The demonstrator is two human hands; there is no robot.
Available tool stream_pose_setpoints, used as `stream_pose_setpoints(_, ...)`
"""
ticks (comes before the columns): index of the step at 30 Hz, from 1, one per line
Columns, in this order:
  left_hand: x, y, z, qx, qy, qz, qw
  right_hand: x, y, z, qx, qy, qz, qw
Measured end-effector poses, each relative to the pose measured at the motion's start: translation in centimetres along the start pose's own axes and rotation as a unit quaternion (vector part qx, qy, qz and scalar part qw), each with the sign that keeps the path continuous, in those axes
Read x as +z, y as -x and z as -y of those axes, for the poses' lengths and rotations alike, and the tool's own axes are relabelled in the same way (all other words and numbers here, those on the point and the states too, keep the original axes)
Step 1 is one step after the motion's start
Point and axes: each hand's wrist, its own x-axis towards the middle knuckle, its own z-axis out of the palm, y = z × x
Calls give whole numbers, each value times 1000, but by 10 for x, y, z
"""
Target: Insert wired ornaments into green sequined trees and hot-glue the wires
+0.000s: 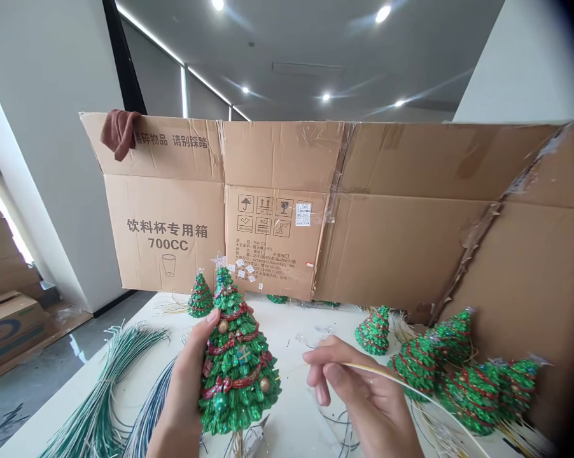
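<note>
My left hand (188,375) grips a small green Christmas tree (239,356) with red garlands, coloured balls and a clear star on top. The tree stands upright in the hand, and thin wires come out below its base. To the right of it, my right hand (363,388) pinches a thin white and yellow wire (411,385) between thumb and fingers. The wire trails over the hand toward the lower right. Its near end points at the tree, apart from it as far as I can tell.
Bundles of green wire (93,394) and blue wire (156,401) lie at the left of the white table (287,331). More decorated trees (478,391) stand at right, and one small tree (200,296) stands behind. A cardboard wall (277,165) with a brown cloth (118,132) closes off the back.
</note>
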Motion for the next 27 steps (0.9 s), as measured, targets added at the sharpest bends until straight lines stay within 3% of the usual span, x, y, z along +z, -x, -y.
stream_pose_setpoints(4,0,-1,2,15,3,0,1000,-4,-1,-4,-14,8,19,1000)
stream_pose_setpoints(8,0,-1,1,36,13,17,999,-8,-2,-8,-79,41,77,993)
stream_pose_setpoints(19,-22,-12,-2,96,18,12,995,-2,3,4,-106,82,90,987)
stream_pose_setpoints(27,-9,-17,8,43,14,34,998,-5,-3,-2,-102,96,92,986)
